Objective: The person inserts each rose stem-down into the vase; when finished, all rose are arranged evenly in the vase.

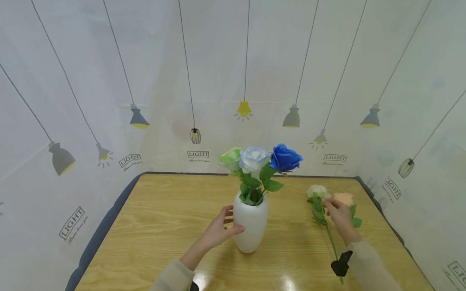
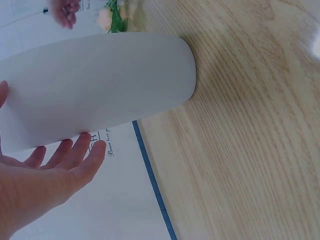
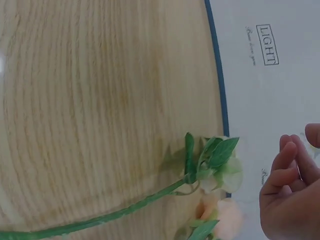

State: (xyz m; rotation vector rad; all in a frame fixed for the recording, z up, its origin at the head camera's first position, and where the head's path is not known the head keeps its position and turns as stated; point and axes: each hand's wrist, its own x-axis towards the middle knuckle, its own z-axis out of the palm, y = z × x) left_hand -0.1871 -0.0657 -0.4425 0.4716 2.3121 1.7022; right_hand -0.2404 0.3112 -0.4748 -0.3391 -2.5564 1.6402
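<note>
1. The white vase (image 1: pixel 251 226) stands upright near the middle of the wooden table (image 1: pixel 174 218). Three flowers are in its mouth: a green rose (image 1: pixel 230 159), a pale blue-white rose (image 1: pixel 255 159) and a deep blue rose (image 1: pixel 286 157).

2. The left hand (image 1: pixel 218 232) is at the side of the vase, its fingers spread and only slightly bent, with the thumb at the front. How strongly it presses, I cannot tell.

3. The right hand (image 1: pixel 340 218) is above two flowers lying on the right part of the table, a cream flower (image 1: pixel 317 191) and a peach flower (image 1: pixel 343 198). Its fingers are loosely bent; in the right wrist view the thumb is apart from them, with nothing pinched between.

4. The cream flower looks artificial to me, so it should be light, with soft petals. Its green stem (image 3: pixel 115 215) seems rather stiff; I would take hold there, just below the leaves (image 3: pixel 222 152), to avoid crushing the head.

5. The vase looks smooth, perhaps slippery, and fragile if it is ceramic. Its narrow foot could tip, so a hold around the wide belly seems safest.
</note>
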